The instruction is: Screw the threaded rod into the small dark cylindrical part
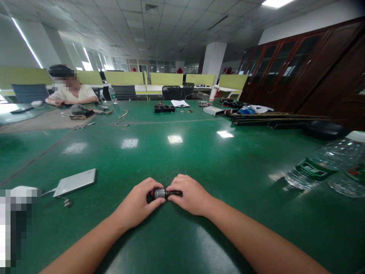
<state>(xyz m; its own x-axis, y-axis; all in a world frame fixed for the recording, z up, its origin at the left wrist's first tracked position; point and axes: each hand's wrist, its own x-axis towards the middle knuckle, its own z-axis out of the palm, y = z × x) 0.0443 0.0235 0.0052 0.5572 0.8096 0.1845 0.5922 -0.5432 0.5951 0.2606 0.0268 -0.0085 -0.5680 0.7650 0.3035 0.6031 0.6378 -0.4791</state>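
Low in the middle of the head view, both hands meet over a small metal part just above the green table. My left hand point(136, 203) is closed, thumb and fingers around a silver metal cylinder point(159, 193) with small holes in its side. A dark, ridged shaft point(172, 193) runs from the cylinder to the right, in line with it. My right hand point(190, 196) pinches this shaft between thumb and fingers. Fingertips cover parts of both ends, and I cannot tell whether the shaft is fixed in the cylinder.
Left on the green table point(199, 152) lies a silver flat box point(76, 182) with a cable. Water bottles point(310, 169) stand at right. Black trays point(164, 108), a clipboard point(180, 103) and long dark strips point(273, 118) lie farther back. A person point(72, 93) sits far left.
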